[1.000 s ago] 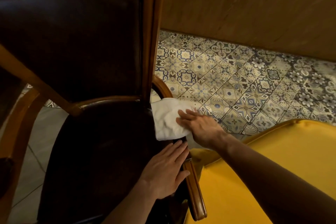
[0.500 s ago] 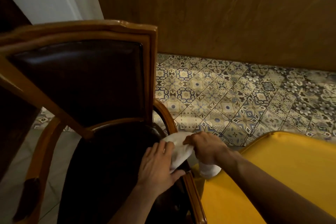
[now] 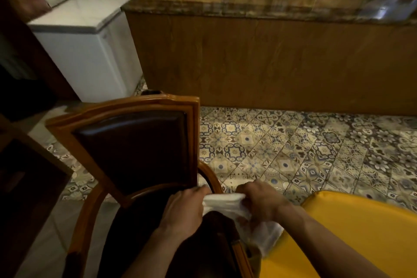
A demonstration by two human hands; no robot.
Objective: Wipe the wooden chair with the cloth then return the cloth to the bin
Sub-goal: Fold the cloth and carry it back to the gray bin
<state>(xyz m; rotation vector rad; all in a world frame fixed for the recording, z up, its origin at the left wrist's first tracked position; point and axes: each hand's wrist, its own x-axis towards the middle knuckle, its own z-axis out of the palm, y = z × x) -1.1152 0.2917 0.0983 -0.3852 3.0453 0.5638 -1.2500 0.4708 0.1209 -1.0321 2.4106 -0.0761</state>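
Observation:
The wooden chair (image 3: 126,108) with dark leather back and seat stands in front of me at lower left. A white cloth (image 3: 228,204) is stretched between both hands above the chair's right armrest. My left hand (image 3: 185,210) grips its left end over the seat edge. My right hand (image 3: 261,201) grips the right end, and the rest of the cloth hangs down below it beside the yellow seat. No bin is in view.
A yellow cushioned seat (image 3: 352,232) fills the lower right. Patterned floor tiles (image 3: 293,153) lie ahead, backed by a wooden counter (image 3: 270,63) with a stone top. A white chest freezer (image 3: 90,52) stands at the left.
The cloth was lifted off the armrest and taken in both hands. My view rose, so the counter and freezer came into sight.

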